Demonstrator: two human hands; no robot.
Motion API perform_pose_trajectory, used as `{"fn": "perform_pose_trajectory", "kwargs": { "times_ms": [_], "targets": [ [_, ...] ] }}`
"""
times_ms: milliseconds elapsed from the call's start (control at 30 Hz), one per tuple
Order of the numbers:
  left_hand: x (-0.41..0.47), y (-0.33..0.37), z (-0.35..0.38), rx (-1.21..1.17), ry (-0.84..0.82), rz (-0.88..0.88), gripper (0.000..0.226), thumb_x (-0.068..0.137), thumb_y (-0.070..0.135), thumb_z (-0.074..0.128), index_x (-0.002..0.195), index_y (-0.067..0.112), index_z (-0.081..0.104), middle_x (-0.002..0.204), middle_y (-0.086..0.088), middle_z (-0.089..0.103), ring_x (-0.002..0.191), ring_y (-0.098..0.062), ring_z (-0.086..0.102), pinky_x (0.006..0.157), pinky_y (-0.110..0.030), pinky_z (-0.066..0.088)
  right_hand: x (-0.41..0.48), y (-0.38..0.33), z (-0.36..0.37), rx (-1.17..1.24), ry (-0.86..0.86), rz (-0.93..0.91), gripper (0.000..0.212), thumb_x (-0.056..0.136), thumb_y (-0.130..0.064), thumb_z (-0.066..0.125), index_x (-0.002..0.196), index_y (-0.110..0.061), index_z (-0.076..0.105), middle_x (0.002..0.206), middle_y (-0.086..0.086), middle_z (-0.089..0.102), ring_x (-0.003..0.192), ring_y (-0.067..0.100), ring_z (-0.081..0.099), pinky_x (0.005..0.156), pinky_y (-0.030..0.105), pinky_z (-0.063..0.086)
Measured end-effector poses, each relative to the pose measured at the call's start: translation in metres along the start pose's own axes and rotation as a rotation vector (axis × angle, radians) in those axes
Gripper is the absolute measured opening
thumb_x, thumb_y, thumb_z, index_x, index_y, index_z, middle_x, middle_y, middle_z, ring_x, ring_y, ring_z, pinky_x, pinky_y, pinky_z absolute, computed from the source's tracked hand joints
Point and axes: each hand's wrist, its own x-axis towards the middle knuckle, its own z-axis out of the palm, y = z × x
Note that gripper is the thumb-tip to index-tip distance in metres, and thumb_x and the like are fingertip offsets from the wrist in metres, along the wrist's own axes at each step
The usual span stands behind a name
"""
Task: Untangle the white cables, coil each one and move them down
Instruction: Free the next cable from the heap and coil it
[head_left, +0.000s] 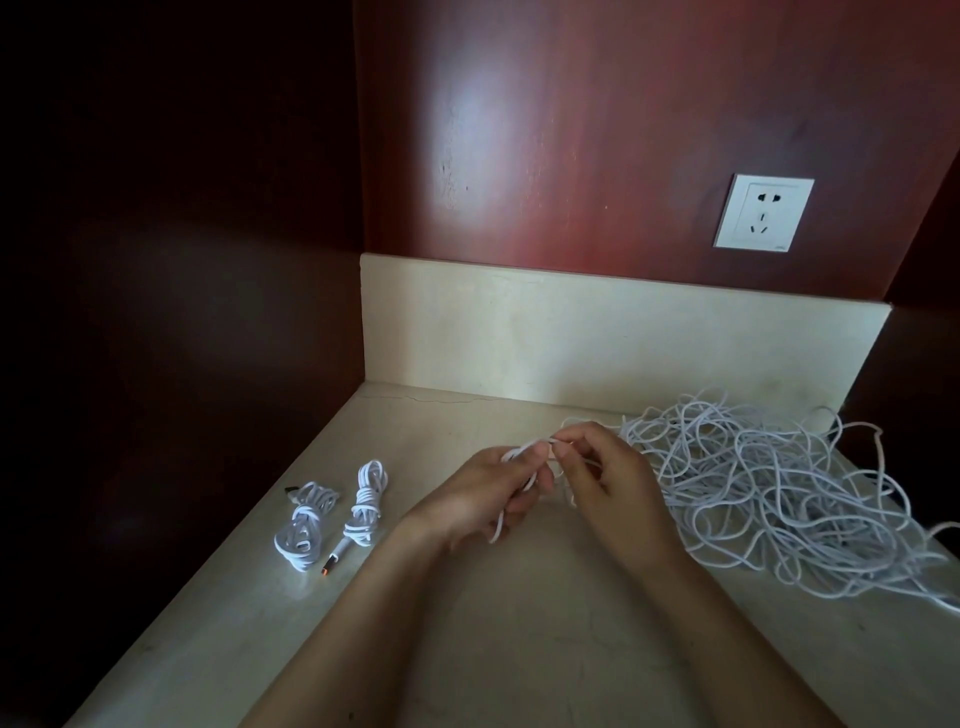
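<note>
Worktop (519, 623): pale cream stone, faint veining, a hairline crack near its back edge. Light is dim, and the near left corner is in shadow.

Both forearms come in over the near edge and meet above the middle of the worktop.

Left hand (483, 488): fingers curled round several loops of the held cable (521, 448). A short end hangs out below the palm.

Right hand (608, 478): thumb and fingertips pinch the same held cable at the top of the loops, almost touching the left fingertips.

Near the left edge, two finished bundles lie side by side, close but apart. The left coil (304, 525) has a dark plug poking out at its far end. The right coil (366, 506) has an orange-tipped plug at its near end.

The tangle (769, 493), a loose white heap, covers the right side of the worktop from the back corner forward and runs out of view at the right edge. A strand leads from it toward the right hand.

The upstand (571, 332), a cream stone strip, runs along the back edge.

Above it is the wall (571, 130), glossy red-brown wood with a soft glare patch. A dark side panel (182, 260) closes the left.

A white socket (762, 213) is set in the wall, above the tangle.
</note>
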Motion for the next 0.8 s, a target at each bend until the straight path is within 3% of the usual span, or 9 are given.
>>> {"fn": "perform_pose_trajectory", "kwargs": {
  "times_ms": [133, 233, 333, 400, 467, 567, 667, 800],
  "targets": [
    [0.005, -0.006, 0.006, 0.117, 0.279, 0.229, 0.039, 0.104, 0.029, 0.040, 0.090, 0.006, 0.068, 0.052, 0.001, 0.052, 0.037, -0.002, 0.042, 0.043, -0.017, 0.034, -0.002, 0.003, 0.001, -0.099, -0.008, 0.032, 0.013, 0.097, -0.021, 0.058, 0.100, -0.027, 0.069, 0.087, -0.014, 0.070, 0.081, 0.003, 0.065, 0.072, 0.035, 0.054],
    [0.008, -0.005, 0.003, 0.014, 0.542, 0.359, 0.035, 0.104, 0.027, 0.041, 0.097, 0.010, 0.071, 0.075, 0.007, 0.072, 0.049, 0.000, 0.048, 0.049, -0.015, 0.038, -0.004, 0.005, 0.004, -0.172, -0.028, 0.042, 0.015, 0.096, -0.028, 0.058, 0.108, -0.029, 0.068, 0.095, -0.013, 0.072, 0.088, 0.007, 0.067, 0.076, 0.037, 0.055],
    [0.008, -0.003, -0.004, -0.193, 0.575, 0.365, 0.035, 0.105, 0.030, 0.036, 0.108, 0.016, 0.068, 0.100, 0.005, 0.075, 0.079, -0.006, 0.063, 0.065, -0.019, 0.049, -0.005, 0.007, 0.011, -0.250, -0.134, 0.035, 0.020, 0.098, -0.033, 0.053, 0.114, -0.030, 0.065, 0.101, -0.011, 0.071, 0.093, 0.009, 0.065, 0.082, 0.036, 0.052],
    [0.007, 0.000, -0.004, -0.367, 0.551, 0.359, 0.035, 0.106, 0.031, 0.034, 0.104, 0.016, 0.066, 0.095, -0.002, 0.076, 0.092, -0.011, 0.069, 0.080, -0.024, 0.052, -0.006, 0.005, 0.016, -0.291, -0.235, 0.024, 0.033, 0.097, -0.040, 0.044, 0.123, -0.031, 0.063, 0.107, -0.010, 0.070, 0.100, 0.012, 0.062, 0.087, 0.034, 0.049],
    [0.007, 0.005, -0.003, -0.554, 0.574, 0.385, 0.036, 0.106, 0.031, 0.033, 0.093, 0.014, 0.062, 0.072, -0.002, 0.070, 0.075, -0.017, 0.070, 0.076, -0.030, 0.054, -0.006, 0.004, 0.019, -0.318, -0.282, 0.011, 0.043, 0.093, -0.040, 0.042, 0.128, -0.027, 0.063, 0.117, -0.006, 0.069, 0.110, 0.016, 0.060, 0.094, 0.032, 0.046],
    [0.007, 0.011, -0.010, -0.755, 0.681, 0.438, 0.038, 0.107, 0.028, 0.031, 0.078, 0.012, 0.050, 0.050, 0.004, 0.040, 0.043, -0.011, 0.044, 0.050, -0.025, 0.047, 0.000, 0.014, 0.014, -0.485, -0.343, 0.004, 0.048, 0.092, -0.041, 0.042, 0.131, -0.023, 0.061, 0.131, -0.002, 0.063, 0.128, 0.019, 0.052, 0.108, 0.034, 0.034],
    [0.006, 0.013, -0.020, -0.802, 0.782, 0.416, 0.038, 0.107, 0.031, 0.032, 0.074, 0.017, 0.043, 0.048, 0.009, 0.028, 0.039, -0.007, 0.028, 0.041, -0.018, 0.029, 0.002, 0.025, 0.004, -0.684, -0.416, 0.053, 0.043, 0.097, -0.039, 0.045, 0.136, -0.025, 0.054, 0.142, -0.004, 0.053, 0.141, 0.016, 0.036, 0.116, 0.039, 0.017],
    [0.009, 0.010, -0.020, -0.816, 0.755, 0.371, 0.037, 0.106, 0.034, 0.033, 0.074, 0.018, 0.043, 0.048, 0.009, 0.026, 0.038, -0.006, 0.027, 0.040, -0.017, 0.024, 0.001, 0.016, 0.011, -0.662, -0.273, -0.040, 0.050, 0.087, -0.048, 0.039, 0.125, -0.025, 0.064, 0.130, -0.001, 0.063, 0.134, 0.021, 0.048, 0.118, 0.045, 0.017]
  ]
}}
